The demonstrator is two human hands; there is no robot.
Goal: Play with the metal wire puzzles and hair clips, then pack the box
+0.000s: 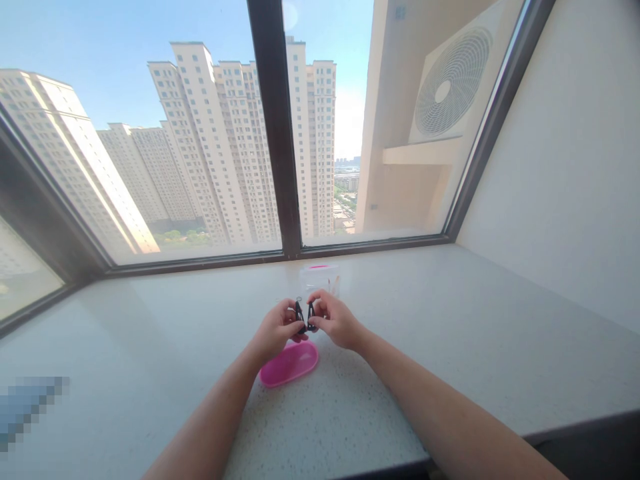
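Note:
My left hand (280, 327) pinches a black snap hair clip (299, 313) between thumb and fingers. A second black snap hair clip (311, 313) is gripped the same way by my right hand (335, 319). Both clips stand roughly upright side by side, with a narrow gap between them. Below the hands lies a pink oval tray (270, 378), its upper left part covered by my left hand. Just beyond the hands is a clear plastic bag (313, 279) with a pink strip at its top and small thin items that are hard to make out.
The pale speckled counter (175, 347) spreads under everything. Dark window frames (280, 133) close off its far side, and a white wall (565, 167) rises at the right. A pixelated bluish object (25, 403) lies at the left edge.

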